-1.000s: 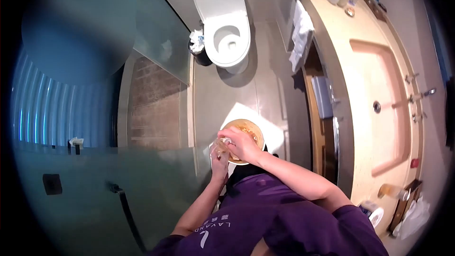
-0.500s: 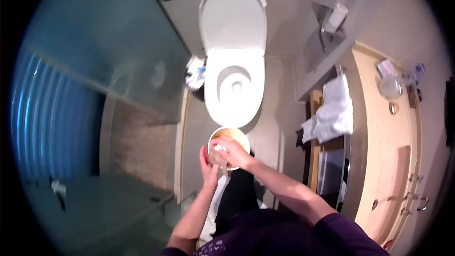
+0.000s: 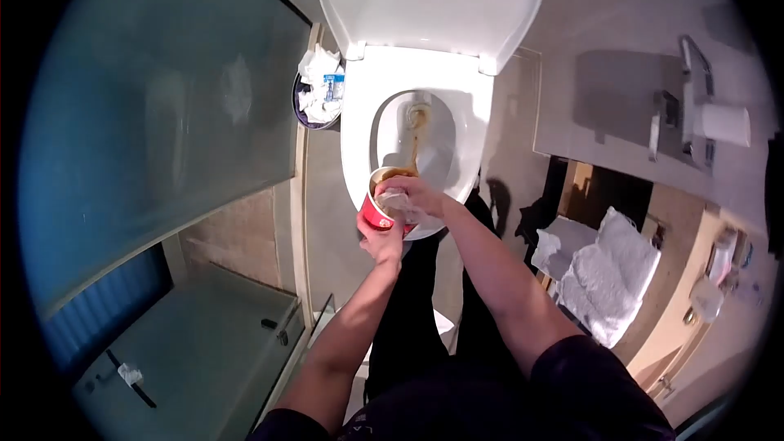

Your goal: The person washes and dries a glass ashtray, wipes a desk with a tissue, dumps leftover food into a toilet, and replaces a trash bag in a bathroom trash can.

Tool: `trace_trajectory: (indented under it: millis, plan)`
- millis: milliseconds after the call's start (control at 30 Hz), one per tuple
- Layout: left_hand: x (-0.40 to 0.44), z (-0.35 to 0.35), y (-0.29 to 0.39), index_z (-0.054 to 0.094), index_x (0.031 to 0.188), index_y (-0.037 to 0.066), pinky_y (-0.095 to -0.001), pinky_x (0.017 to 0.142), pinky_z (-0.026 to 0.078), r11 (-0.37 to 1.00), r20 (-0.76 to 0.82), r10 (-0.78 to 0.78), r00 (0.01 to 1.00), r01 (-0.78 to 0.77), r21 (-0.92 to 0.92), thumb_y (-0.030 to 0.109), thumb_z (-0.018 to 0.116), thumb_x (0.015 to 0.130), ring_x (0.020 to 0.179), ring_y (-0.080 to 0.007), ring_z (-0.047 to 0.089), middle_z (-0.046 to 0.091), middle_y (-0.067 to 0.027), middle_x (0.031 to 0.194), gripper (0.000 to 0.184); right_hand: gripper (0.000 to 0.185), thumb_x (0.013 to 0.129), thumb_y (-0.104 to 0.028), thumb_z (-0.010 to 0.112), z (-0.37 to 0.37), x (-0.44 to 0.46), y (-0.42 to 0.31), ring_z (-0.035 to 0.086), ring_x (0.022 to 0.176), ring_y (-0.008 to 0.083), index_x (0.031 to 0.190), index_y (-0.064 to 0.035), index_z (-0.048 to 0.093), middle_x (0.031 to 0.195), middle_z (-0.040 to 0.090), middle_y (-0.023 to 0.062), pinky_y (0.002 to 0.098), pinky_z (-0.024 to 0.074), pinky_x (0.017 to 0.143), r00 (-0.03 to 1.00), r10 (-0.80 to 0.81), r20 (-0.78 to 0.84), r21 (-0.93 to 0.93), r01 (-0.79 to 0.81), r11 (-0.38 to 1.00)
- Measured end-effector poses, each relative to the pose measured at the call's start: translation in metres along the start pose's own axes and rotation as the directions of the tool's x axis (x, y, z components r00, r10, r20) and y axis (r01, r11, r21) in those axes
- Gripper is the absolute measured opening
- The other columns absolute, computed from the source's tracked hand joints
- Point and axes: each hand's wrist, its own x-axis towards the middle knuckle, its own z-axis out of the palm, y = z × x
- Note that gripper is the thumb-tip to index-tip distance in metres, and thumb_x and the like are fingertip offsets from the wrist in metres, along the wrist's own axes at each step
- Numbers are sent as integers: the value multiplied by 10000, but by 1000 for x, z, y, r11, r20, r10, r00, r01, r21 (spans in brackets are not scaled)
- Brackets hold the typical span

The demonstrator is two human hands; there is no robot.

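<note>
Over the open white toilet (image 3: 356, 135), a round red-and-white tub (image 3: 375, 216) spills brown liquid (image 3: 414, 149).
The left hand (image 3: 381, 240) has its grip clamped around the tub; the right hand (image 3: 420, 193) squeezes crumpled see-through plastic (image 3: 396, 202).

Red-and-white tub (image 3: 375, 213) in my left hand (image 3: 381, 237), tilted over the toilet (image 3: 361, 143), lid (image 3: 431, 0) up. My right hand (image 3: 418, 192) lies across the tub's mouth, crumpled clear plastic (image 3: 394, 203) at the fingers; exact grip hidden. Brown liquid (image 3: 416, 149) trails into the toilet. Left: bin (image 3: 303, 111) heaped with white paper (image 3: 314, 102). Right: white towel (image 3: 608, 278).
</note>
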Motion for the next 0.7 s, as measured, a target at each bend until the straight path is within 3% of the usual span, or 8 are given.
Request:
trace_trajectory:
  millis: [33,133,167,267,300,367,500,700]
  plan:
    - [3,6,3,232,1276,243,-419,902,361,998,-15,-56,998,56,13,415,734,541,1082,-381,379,295,-270,1186,907,253,764,-113,557,-10,6,-1,502,926,126,1013,-69,537,1005,528,15,264,398,820,991,120,56,98,-126,987]
    - [23,35,0,218,1284,231,-422,902,359,982,-34,-34,999,27,-189,432,740,516,1094,-376,365,271,-258,1195,950,291,756,-110,564,-31,29,4,499,955,130,1038,-50,525,1035,531,24,269,401,839,980,-60,192,270,6,963]
    - [28,44,-10,212,1287,227,-423,901,359,961,-36,0,999,-10,-276,436,741,510,1097,-376,362,267,-254,1195,963,325,748,-118,570,-42,32,-1,496,975,133,1055,-29,512,1046,536,31,269,398,858,971,-92,221,-15,97,995]
    - [14,47,32,179,1308,216,-439,897,352,980,-60,-198,978,196,-39,463,724,531,1094,-399,346,266,-288,1179,981,342,740,-118,570,-60,36,-4,499,966,131,1065,-32,507,1027,543,39,269,398,857,966,6,259,-69,13,998]
    - [11,51,45,177,1310,211,-449,897,348,968,-78,-251,965,250,-27,475,722,530,1091,-408,342,264,-295,1177,988,339,737,-124,569,-63,35,-16,505,942,130,1059,-37,514,1017,545,40,268,400,843,964,42,264,96,-69,993]
    - [10,58,61,173,1314,200,-467,896,339,936,-121,-348,930,352,11,499,719,527,1087,-427,335,260,-311,1174,1003,343,723,-126,578,-75,42,-17,508,921,127,1051,-45,523,1011,548,33,268,404,827,954,52,295,71,-76,995]
    - [10,70,74,205,1297,201,-441,896,366,919,-159,-389,907,395,6,534,716,533,1094,-400,355,260,-283,1208,977,354,680,-125,596,-88,50,-17,515,881,126,1024,-57,542,969,564,25,263,408,802,914,161,373,314,-288,905]
    - [15,78,76,213,1299,201,-445,891,365,901,-204,-402,893,425,89,545,722,508,1074,-419,374,291,-295,1182,1001,343,670,-138,610,-95,52,-24,512,870,117,998,-56,554,922,581,28,263,416,778,854,437,281,227,-502,835]
